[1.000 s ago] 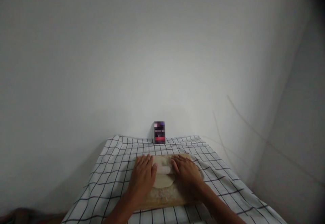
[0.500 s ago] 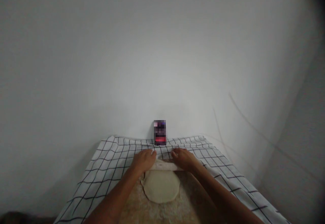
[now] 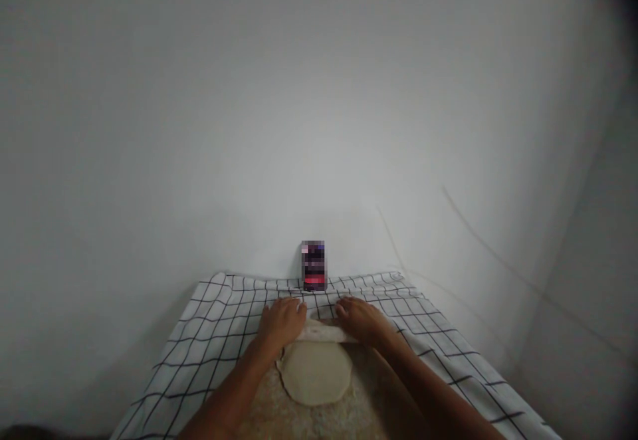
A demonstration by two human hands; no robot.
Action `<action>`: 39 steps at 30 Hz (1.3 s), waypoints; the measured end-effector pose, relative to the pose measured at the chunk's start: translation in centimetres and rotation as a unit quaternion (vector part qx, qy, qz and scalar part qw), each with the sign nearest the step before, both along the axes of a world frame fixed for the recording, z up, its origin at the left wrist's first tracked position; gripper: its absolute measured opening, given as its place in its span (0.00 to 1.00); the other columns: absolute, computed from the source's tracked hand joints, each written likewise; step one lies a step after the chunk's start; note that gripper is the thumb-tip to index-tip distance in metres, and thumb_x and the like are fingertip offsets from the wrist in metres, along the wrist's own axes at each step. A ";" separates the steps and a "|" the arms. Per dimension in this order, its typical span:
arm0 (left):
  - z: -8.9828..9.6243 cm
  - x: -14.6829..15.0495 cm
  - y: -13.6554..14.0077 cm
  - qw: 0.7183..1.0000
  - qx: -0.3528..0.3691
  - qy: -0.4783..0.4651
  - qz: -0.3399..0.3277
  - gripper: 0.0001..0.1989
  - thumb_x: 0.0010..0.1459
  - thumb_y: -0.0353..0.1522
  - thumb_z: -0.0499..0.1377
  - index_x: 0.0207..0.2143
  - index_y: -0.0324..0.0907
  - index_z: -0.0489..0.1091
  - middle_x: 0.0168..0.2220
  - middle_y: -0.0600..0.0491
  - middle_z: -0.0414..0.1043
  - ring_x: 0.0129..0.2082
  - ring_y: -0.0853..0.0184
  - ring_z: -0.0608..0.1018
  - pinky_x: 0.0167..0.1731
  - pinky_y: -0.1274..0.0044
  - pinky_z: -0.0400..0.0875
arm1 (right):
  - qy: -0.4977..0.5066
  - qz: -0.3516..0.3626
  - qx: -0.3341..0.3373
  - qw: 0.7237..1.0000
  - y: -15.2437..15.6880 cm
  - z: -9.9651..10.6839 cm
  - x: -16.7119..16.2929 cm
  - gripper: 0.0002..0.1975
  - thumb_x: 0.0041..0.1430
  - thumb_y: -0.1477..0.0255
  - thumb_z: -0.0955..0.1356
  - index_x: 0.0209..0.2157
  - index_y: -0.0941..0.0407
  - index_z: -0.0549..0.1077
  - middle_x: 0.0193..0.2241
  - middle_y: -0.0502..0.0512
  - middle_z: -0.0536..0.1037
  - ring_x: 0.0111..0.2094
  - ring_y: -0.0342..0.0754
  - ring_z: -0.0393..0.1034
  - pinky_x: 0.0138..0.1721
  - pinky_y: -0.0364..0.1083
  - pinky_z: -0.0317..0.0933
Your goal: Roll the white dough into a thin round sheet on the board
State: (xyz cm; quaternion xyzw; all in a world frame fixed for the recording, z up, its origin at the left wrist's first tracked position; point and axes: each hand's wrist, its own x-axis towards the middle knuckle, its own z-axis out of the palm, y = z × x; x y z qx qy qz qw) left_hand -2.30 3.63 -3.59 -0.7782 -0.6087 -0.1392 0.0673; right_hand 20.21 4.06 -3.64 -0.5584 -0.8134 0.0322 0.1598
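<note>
A flat, roughly round sheet of dough point(image 3: 317, 375) lies on a floured wooden board point(image 3: 309, 423). Across its far edge rests a pale rolling pin point(image 3: 321, 332), dusted with flour. My left hand point(image 3: 283, 317) is closed over the pin's left end, thumb toward the middle. Over the right end, my right hand point(image 3: 359, 319) is curled in the same way. Both hands hide the pin's ends. A bit of dough seems to show beyond the pin between the hands.
A white cloth with a black grid point(image 3: 209, 333) covers the table under the board. At the back, a phone point(image 3: 314, 266) with a blurred screen leans upright against the white wall point(image 3: 319, 108).
The whole view has tilted slightly, so the table sits a little lower in the picture. Both hands remain on the rolling pin at the dough's far edge.
</note>
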 end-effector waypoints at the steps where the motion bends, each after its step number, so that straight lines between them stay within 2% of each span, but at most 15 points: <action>1: 0.0 0.0 -0.6 1.000 0.010 -0.002 0.002 0.20 0.69 0.35 0.46 0.50 0.44 0.77 0.56 0.44 0.78 0.57 0.55 0.77 0.56 0.61 0.70 | -0.003 -0.003 0.002 1.000 -0.6 0.0 0.0 0.22 0.74 0.66 0.55 0.47 0.54 0.78 0.50 0.59 0.81 0.54 0.52 0.74 0.53 0.49 0.64; 6: -0.7 0.0 -3.8 0.998 0.062 -0.007 0.004 0.19 0.67 0.33 0.50 0.51 0.44 0.77 0.56 0.45 0.78 0.60 0.53 0.75 0.61 0.57 0.67 | -0.014 -0.028 0.015 0.999 -3.8 -0.2 -0.1 0.22 0.73 0.65 0.55 0.51 0.54 0.77 0.56 0.62 0.78 0.59 0.57 0.70 0.59 0.57 0.61; 10: -2.8 -0.4 -5.9 0.986 0.162 0.014 -0.044 0.20 0.69 0.31 0.47 0.53 0.39 0.76 0.56 0.43 0.77 0.61 0.49 0.74 0.59 0.52 0.69 | -0.024 -0.014 0.040 0.999 -6.7 -0.6 -0.1 0.23 0.74 0.67 0.55 0.56 0.54 0.75 0.61 0.63 0.73 0.64 0.59 0.65 0.62 0.60 0.58; 14: -4.3 -1.1 -8.6 0.968 0.236 -0.001 -0.082 0.22 0.72 0.35 0.47 0.60 0.38 0.70 0.61 0.44 0.73 0.64 0.52 0.71 0.61 0.54 0.69 | -0.008 -0.014 0.042 0.999 -10.0 -0.9 0.0 0.25 0.75 0.63 0.53 0.61 0.53 0.72 0.63 0.60 0.71 0.65 0.57 0.63 0.64 0.61 0.57; 18: -4.2 -1.8 -11.8 0.971 0.213 -0.007 -0.106 0.24 0.73 0.37 0.47 0.66 0.41 0.63 0.67 0.48 0.66 0.67 0.57 0.67 0.64 0.59 0.68 | 0.005 -0.018 0.038 0.999 -13.0 -1.5 0.2 0.25 0.75 0.60 0.55 0.63 0.53 0.69 0.66 0.59 0.68 0.67 0.56 0.61 0.67 0.61 0.52; 21: -3.7 -2.1 -13.2 0.977 0.182 -0.007 -0.112 0.24 0.72 0.36 0.47 0.67 0.44 0.61 0.69 0.50 0.63 0.68 0.58 0.65 0.64 0.59 0.67 | 0.015 -0.014 0.041 0.999 -13.9 -1.9 0.5 0.26 0.75 0.59 0.56 0.65 0.53 0.67 0.66 0.58 0.67 0.68 0.55 0.58 0.69 0.60 0.49; 24: -3.2 -1.9 -12.9 0.982 0.152 -0.004 -0.113 0.24 0.73 0.36 0.46 0.67 0.43 0.63 0.68 0.49 0.64 0.67 0.58 0.67 0.65 0.57 0.66 | 0.006 -0.012 0.046 0.999 -13.3 -1.8 0.5 0.25 0.75 0.59 0.55 0.64 0.52 0.68 0.67 0.56 0.66 0.70 0.55 0.55 0.69 0.62 0.47; 28: -2.1 -1.1 -10.9 0.990 0.107 0.004 -0.093 0.24 0.74 0.35 0.43 0.63 0.39 0.68 0.65 0.46 0.69 0.65 0.57 0.70 0.66 0.57 0.63 | -0.013 -0.018 0.052 0.998 -10.7 -1.0 0.3 0.24 0.76 0.61 0.55 0.62 0.51 0.71 0.66 0.55 0.67 0.70 0.58 0.55 0.68 0.64 0.47; 31: -1.0 -0.2 -9.1 0.996 0.065 0.018 -0.050 0.24 0.73 0.34 0.42 0.62 0.38 0.69 0.63 0.45 0.70 0.64 0.54 0.71 0.66 0.54 0.60 | -0.011 -0.030 0.046 0.998 -8.2 -0.2 -0.1 0.23 0.75 0.63 0.55 0.57 0.52 0.74 0.63 0.58 0.72 0.67 0.58 0.59 0.66 0.61 0.51; 34: 0.1 0.4 -7.0 0.999 0.021 0.036 -0.004 0.24 0.73 0.33 0.42 0.62 0.40 0.70 0.62 0.44 0.71 0.64 0.50 0.71 0.64 0.51 0.61 | 0.000 -0.041 0.027 0.999 -5.5 0.6 -0.4 0.25 0.76 0.62 0.53 0.51 0.54 0.78 0.55 0.60 0.79 0.61 0.55 0.68 0.61 0.54 0.58; 36: 0.7 0.5 -5.2 0.999 -0.003 0.042 0.013 0.24 0.73 0.33 0.41 0.58 0.42 0.72 0.59 0.44 0.75 0.60 0.50 0.74 0.60 0.54 0.65 | 0.004 -0.046 0.017 0.999 -3.5 1.0 -0.6 0.27 0.76 0.59 0.52 0.49 0.54 0.78 0.51 0.60 0.81 0.55 0.53 0.74 0.54 0.50 0.63; 39: 1.3 0.3 -2.0 0.999 -0.024 0.038 0.031 0.23 0.72 0.34 0.42 0.50 0.42 0.76 0.50 0.43 0.80 0.52 0.54 0.80 0.53 0.61 0.72 | 0.003 -0.063 0.004 0.998 -0.5 1.2 -0.8 0.27 0.75 0.58 0.53 0.48 0.54 0.79 0.49 0.61 0.82 0.49 0.53 0.77 0.47 0.48 0.65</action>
